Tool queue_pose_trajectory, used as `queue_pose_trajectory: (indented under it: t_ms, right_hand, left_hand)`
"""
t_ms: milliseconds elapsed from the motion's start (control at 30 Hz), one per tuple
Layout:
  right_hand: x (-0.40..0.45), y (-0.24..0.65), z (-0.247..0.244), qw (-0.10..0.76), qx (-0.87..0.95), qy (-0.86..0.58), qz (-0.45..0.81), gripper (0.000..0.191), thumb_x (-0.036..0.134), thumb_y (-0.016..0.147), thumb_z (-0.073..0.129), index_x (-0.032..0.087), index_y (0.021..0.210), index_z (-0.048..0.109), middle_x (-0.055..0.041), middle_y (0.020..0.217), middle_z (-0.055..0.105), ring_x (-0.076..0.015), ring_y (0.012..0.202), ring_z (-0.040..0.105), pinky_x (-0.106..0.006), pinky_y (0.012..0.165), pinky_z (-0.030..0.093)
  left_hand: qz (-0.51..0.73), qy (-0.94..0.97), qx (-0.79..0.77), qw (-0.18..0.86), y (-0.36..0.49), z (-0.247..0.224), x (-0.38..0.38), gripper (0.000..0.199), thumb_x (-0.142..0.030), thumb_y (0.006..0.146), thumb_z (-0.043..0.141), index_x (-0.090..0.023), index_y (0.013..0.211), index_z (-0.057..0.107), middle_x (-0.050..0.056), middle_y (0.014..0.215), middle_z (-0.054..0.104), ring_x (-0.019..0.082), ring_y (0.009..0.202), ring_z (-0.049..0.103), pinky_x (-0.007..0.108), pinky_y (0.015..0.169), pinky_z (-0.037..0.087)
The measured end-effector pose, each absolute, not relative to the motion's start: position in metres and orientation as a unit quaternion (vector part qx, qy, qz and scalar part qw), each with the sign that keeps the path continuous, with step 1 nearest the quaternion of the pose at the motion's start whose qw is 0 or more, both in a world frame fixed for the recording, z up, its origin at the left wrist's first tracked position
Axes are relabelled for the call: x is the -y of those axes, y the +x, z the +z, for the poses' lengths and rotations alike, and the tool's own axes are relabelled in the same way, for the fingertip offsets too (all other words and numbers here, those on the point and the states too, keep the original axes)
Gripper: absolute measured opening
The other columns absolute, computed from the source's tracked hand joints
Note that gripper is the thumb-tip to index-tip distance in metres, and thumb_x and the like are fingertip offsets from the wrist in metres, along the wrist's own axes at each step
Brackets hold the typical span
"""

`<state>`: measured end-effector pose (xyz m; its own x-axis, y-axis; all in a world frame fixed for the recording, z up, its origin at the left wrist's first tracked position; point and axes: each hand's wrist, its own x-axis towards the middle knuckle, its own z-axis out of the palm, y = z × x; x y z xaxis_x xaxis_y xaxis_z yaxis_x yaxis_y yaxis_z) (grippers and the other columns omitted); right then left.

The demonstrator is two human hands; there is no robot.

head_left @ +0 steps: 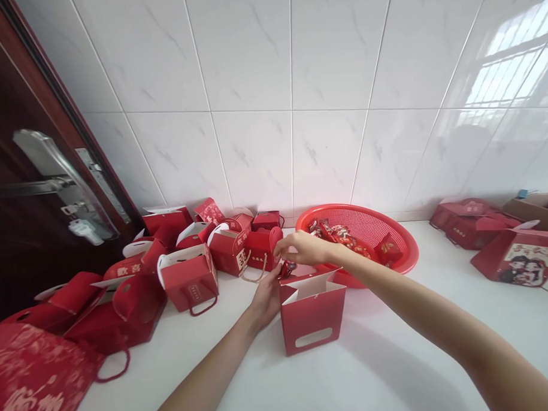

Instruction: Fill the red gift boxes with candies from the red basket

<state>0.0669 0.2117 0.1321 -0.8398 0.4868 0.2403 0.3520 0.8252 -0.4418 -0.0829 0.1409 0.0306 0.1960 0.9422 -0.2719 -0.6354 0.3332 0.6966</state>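
Note:
My left hand [265, 300] is behind and left of a red gift box [313, 319], its fingers closed around small dark-red wrapped candies [289, 267]. Just above them, my right hand [306, 247] reaches across with its fingers bent down and pinched together; whatever is in its fingertips is too small to make out. The gift box stands upright on the white tabletop [387, 357], its top flaps raised and an oval window cut in the near side. Behind the right wrist sits a red plastic basket [407, 240] with wrapped candies and red packets inside.
Several red gift boxes [191, 279], some with rope handles, crowd the left side. More red boxes [475, 225] stand at the right, beside a brown carton [532, 208]. A white tiled wall [254, 152] runs along the back, and a dark door [14, 226] is at left.

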Motion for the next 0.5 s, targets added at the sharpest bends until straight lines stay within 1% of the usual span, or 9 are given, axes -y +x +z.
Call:
queue_pose_trajectory:
  t_ms: [67,167,233,300,333,367,433,467,500]
  right_hand:
    - [-0.223,0.076,0.138,0.21,0.923,-0.261,0.187,0.026,0.006,0.085,0.06,0.021,0.093,0.08,-0.0034,0.096,0.079,-0.0179,0.087,0.071,-0.029,0.082,0.053]
    - [-0.248,0.101,0.148,0.263,0.873,-0.378,0.163,0.025,0.011,0.088,0.058,0.019,0.1,0.078,-0.006,0.105,0.078,-0.0188,0.097,0.071,-0.03,0.09,0.053]
    - [-0.264,0.119,0.148,0.261,0.848,-0.437,0.145,0.026,0.013,0.089,0.055,0.015,0.106,0.076,-0.0104,0.109,0.076,-0.0219,0.102,0.069,-0.035,0.095,0.052]
    - [-0.275,0.135,0.142,0.219,0.842,-0.473,0.141,0.027,0.021,0.089,0.061,0.016,0.112,0.074,-0.0123,0.112,0.075,-0.0255,0.105,0.068,-0.038,0.096,0.051]
    - [-0.278,0.141,0.137,0.187,0.843,-0.484,0.144,0.033,0.028,0.086,0.067,0.017,0.116,0.073,-0.0123,0.115,0.074,-0.0269,0.107,0.068,-0.039,0.095,0.051]
    - [-0.28,0.145,0.131,0.152,0.845,-0.491,0.148,0.044,0.036,0.081,0.074,0.02,0.122,0.071,-0.0121,0.12,0.073,-0.0284,0.11,0.067,-0.039,0.095,0.051]
    - [-0.282,0.149,0.117,0.081,0.847,-0.501,0.155,0.073,0.048,0.069,0.084,0.023,0.135,0.064,-0.0123,0.132,0.068,-0.0318,0.117,0.064,-0.04,0.097,0.05]
    - [-0.283,0.149,0.111,0.05,0.847,-0.507,0.155,0.085,0.051,0.063,0.086,0.025,0.14,0.06,-0.0124,0.137,0.065,-0.0337,0.121,0.062,-0.04,0.098,0.05]
    - [-0.284,0.149,0.107,0.022,0.845,-0.511,0.153,0.094,0.052,0.06,0.088,0.026,0.144,0.056,-0.012,0.141,0.062,-0.0351,0.124,0.06,-0.041,0.099,0.049]
  left_hand:
    - [0.533,0.22,-0.351,0.737,-0.084,0.027,-0.143,0.017,-0.022,0.083,0.075,-0.013,0.097,0.075,0.009,0.093,0.079,0.024,0.088,0.075,0.03,0.08,0.058]
    - [0.531,0.225,-0.357,0.735,-0.084,0.025,-0.144,0.023,-0.013,0.078,0.077,-0.014,0.1,0.073,0.005,0.088,0.078,0.02,0.078,0.075,0.027,0.075,0.058]
    - [0.527,0.227,-0.36,0.735,-0.083,0.026,-0.143,0.025,-0.01,0.076,0.078,-0.014,0.1,0.072,0.004,0.086,0.077,0.02,0.076,0.075,0.027,0.073,0.058]
    - [0.522,0.227,-0.365,0.737,-0.082,0.026,-0.143,0.025,-0.009,0.075,0.078,-0.015,0.097,0.069,0.003,0.082,0.076,0.019,0.071,0.074,0.027,0.069,0.058]
    - [0.521,0.226,-0.367,0.737,-0.082,0.027,-0.142,0.025,-0.009,0.074,0.078,-0.015,0.097,0.067,0.002,0.079,0.075,0.019,0.068,0.074,0.027,0.067,0.057]
    - [0.519,0.226,-0.37,0.736,-0.082,0.027,-0.142,0.026,-0.009,0.074,0.079,-0.016,0.096,0.066,0.001,0.076,0.074,0.018,0.065,0.072,0.026,0.065,0.056]
    - [0.517,0.229,-0.373,0.736,-0.081,0.027,-0.142,0.027,-0.009,0.072,0.079,-0.017,0.092,0.064,-0.001,0.073,0.072,0.017,0.06,0.071,0.026,0.062,0.056]
    - [0.515,0.232,-0.374,0.736,-0.081,0.028,-0.142,0.026,-0.009,0.071,0.08,-0.017,0.09,0.063,0.0,0.073,0.072,0.017,0.06,0.07,0.026,0.062,0.056]
    - [0.513,0.236,-0.374,0.736,-0.08,0.028,-0.141,0.026,-0.009,0.071,0.08,-0.017,0.088,0.063,0.0,0.072,0.072,0.017,0.06,0.071,0.027,0.062,0.056]
